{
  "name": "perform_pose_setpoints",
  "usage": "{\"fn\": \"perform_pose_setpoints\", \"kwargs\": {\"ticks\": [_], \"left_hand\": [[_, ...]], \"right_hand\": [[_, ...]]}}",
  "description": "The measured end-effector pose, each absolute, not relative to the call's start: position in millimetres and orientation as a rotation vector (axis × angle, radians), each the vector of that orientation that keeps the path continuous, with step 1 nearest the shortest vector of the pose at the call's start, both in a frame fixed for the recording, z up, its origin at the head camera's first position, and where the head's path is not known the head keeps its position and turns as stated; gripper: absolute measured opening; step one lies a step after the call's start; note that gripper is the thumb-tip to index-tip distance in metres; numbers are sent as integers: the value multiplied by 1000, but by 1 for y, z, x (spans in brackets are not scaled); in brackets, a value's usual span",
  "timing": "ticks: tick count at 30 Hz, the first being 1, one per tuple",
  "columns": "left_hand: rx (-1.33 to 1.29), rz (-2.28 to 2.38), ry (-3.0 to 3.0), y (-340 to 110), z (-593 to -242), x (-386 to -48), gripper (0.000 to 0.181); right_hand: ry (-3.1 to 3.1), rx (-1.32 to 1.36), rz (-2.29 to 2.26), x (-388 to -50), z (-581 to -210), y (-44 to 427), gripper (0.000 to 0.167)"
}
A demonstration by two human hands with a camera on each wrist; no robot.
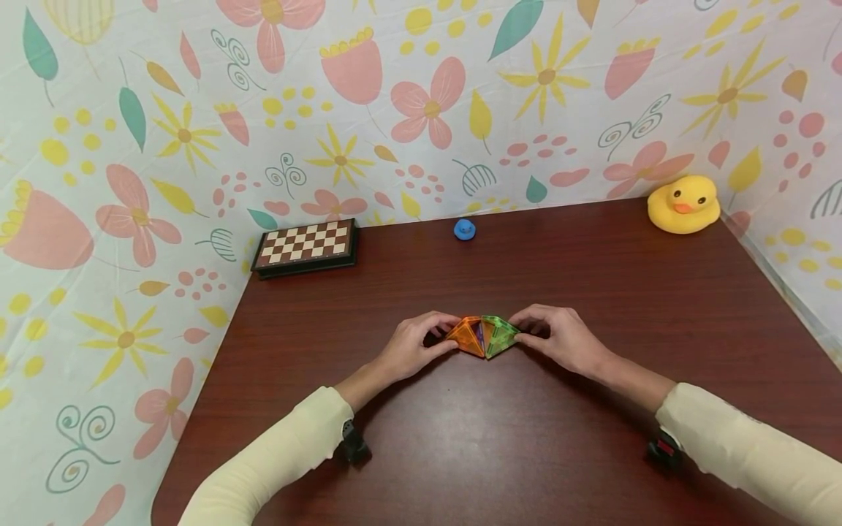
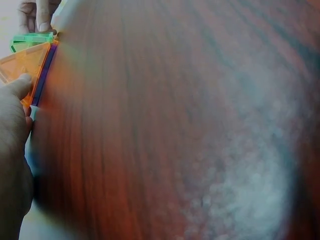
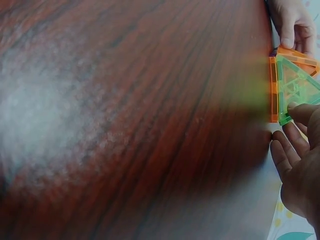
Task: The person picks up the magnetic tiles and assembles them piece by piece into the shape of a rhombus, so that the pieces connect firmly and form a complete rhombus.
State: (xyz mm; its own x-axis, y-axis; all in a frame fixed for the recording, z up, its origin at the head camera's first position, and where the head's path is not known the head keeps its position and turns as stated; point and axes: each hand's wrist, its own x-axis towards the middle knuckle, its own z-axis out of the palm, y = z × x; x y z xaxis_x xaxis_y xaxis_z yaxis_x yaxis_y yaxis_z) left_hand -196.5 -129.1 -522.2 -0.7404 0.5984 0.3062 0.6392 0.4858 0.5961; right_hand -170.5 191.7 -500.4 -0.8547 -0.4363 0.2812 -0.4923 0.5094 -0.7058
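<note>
Two small pyramid-like shapes of translucent magnetic tiles stand side by side on the table, touching or nearly so. An orange triangular tile faces out on the left one, with a purple tile along its lower edge. The right one shows a green triangular tile, and an orange tile lies along its base. My left hand pinches the orange shape between thumb and fingers. From the other side, my right hand holds the green shape, thumb on its face. The shapes' far sides are hidden.
At the back left lies a chessboard box. A small blue toy stands at the table's back edge, and a large yellow rubber duck sits at the back right. A flower-patterned cloth hangs behind the brown table.
</note>
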Motion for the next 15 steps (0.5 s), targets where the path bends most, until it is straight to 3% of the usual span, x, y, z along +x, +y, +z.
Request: {"fn": "perform_pose_setpoints", "kwargs": {"ticks": [15], "left_hand": [[-1085, -1107, -2689, -128, -521, -194, 36]], "right_hand": [[-2679, 801, 1280, -171, -501, 191, 26]]}}
